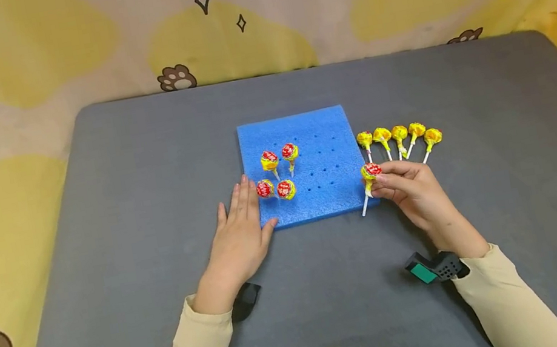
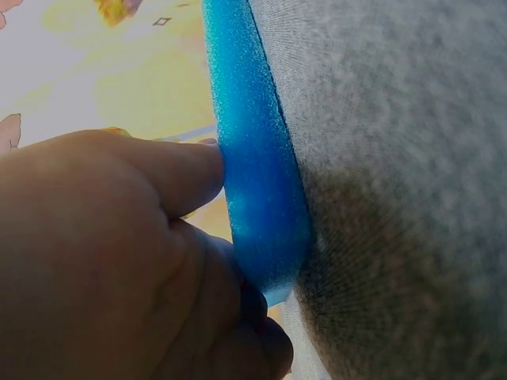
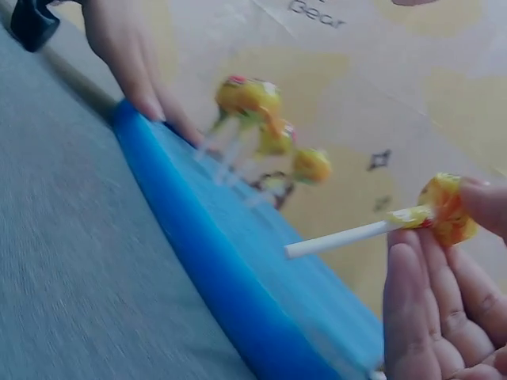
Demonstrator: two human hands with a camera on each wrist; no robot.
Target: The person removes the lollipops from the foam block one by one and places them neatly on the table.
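My right hand point(image 1: 414, 193) pinches a lollipop point(image 1: 369, 175) by its yellow and red wrapped head, over the right front corner of a blue foam board point(image 1: 338, 200). In the right wrist view the white stick point(image 3: 337, 240) of that lollipop points out to the left, its end free. The board has rows of small holes. Several lollipops point(image 1: 286, 189) stand stick-down in its left part. My left hand point(image 1: 239, 235) lies with straight fingers along the board's left edge, thumb on its front left corner; in the left wrist view the thumb point(image 2: 190, 174) touches the foam.
A row of several yellow lollipops point(image 1: 399, 133) lies on the grey table point(image 1: 154, 157) to the right of the board, just beyond my right hand. Behind the table hangs a patterned yellow and cream cloth point(image 1: 284, 7). A dark device sits at each wrist.
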